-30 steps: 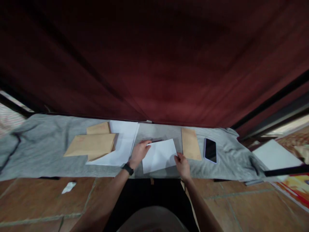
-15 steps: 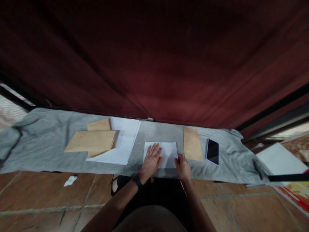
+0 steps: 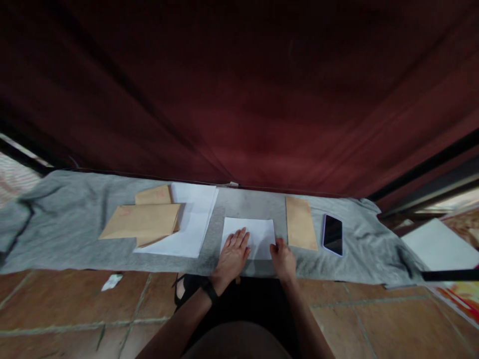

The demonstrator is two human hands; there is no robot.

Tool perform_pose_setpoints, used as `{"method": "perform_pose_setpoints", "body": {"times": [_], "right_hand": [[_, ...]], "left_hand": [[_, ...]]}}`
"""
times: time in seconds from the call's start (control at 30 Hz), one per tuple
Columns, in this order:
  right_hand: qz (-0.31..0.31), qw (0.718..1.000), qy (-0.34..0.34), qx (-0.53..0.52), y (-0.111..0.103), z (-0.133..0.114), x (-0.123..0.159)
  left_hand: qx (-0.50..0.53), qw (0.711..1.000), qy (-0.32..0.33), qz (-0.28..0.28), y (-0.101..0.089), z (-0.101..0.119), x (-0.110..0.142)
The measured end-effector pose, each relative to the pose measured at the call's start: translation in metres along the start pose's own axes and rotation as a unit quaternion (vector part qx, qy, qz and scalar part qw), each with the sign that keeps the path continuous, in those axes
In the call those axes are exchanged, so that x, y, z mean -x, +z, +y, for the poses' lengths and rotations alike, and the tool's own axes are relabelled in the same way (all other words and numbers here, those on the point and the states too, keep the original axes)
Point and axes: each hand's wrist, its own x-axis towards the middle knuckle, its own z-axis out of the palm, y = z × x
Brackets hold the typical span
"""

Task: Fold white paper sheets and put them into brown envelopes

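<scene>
Your left hand [image 3: 232, 257] lies flat, gripping nothing, on the white paper [image 3: 261, 232] atop the grey cloth [image 3: 256, 199]; your curled right hand [image 3: 283, 259] meets the paper's right edge, whether pinching I can't tell. Uneven pressure could skew or crease it.

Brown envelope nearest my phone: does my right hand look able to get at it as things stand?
Probably yes: the brown envelope lies flat on the grey cloth close beside the right hand, nothing visible covering it, though that hand is at the white paper's edge.
</scene>
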Motion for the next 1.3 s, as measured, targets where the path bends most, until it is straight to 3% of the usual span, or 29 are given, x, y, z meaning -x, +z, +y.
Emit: {"method": "perform_pose_setpoints", "body": {"times": [0.07, 0.17, 0.3, 0.4, 0.6, 0.77, 1.0, 1.3], "right_hand": [[0.039, 0.998, -0.031, 0.031, 0.001, -0.003, -0.001], [0.085, 0.986, -0.140, 0.007, 0.008, -0.014, -0.006], [0.025, 0.963, -0.267, -0.024, 0.028, -0.035, -0.013], [0.003, 0.953, -0.302, 0.015, 0.042, -0.045, -0.017], [0.020, 0.951, -0.300, 0.074, 0.049, -0.040, -0.022], [0.042, 0.956, -0.264, 0.122, 0.044, -0.027, -0.025], [0.102, 0.956, -0.238, 0.139, 0.043, -0.012, -0.026], [0.129, 0.957, -0.217, 0.143, 0.044, -0.018, -0.023]], "left_hand": [[-0.002, 1.000, -0.008, 0.011, 0.003, 0.001, -0.007], [-0.006, 1.000, -0.010, 0.012, 0.007, 0.003, -0.018], [-0.016, 1.000, 0.007, -0.009, 0.010, 0.004, -0.025], [-0.027, 0.999, 0.012, -0.030, 0.010, 0.004, -0.024], [-0.019, 1.000, 0.012, -0.003, 0.010, 0.001, -0.022], [-0.023, 0.999, -0.031, 0.038, 0.009, -0.010, -0.020], [-0.092, 0.991, -0.095, 0.020, 0.001, -0.026, -0.013], [-0.098, 0.990, -0.096, 0.022, -0.006, -0.023, -0.013]]}}
